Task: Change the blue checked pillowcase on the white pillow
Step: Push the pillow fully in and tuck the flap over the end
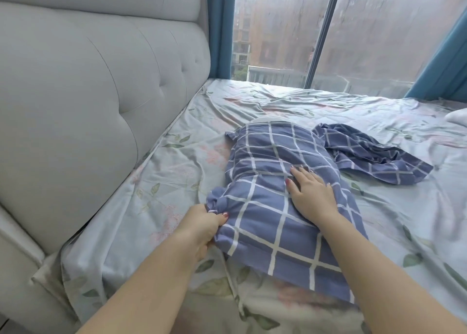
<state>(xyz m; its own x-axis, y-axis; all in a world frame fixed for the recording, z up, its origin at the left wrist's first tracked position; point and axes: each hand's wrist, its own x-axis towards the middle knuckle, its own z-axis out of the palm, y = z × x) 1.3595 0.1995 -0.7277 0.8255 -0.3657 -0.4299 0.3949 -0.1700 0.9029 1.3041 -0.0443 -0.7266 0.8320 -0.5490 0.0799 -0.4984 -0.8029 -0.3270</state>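
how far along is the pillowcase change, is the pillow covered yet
Looks done: a loose pillowcase lies crumpled on the sheet. In hand: the left hand grips a bunched corner of the checked case on the white pillow; the right hand presses flat on it. Left: the pillow shows at the far end, so that case is neither fully on nor off.

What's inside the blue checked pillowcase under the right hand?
A white pillow: only its edge shows at the far open end of the pillowcase. The rest is hidden by fabric.
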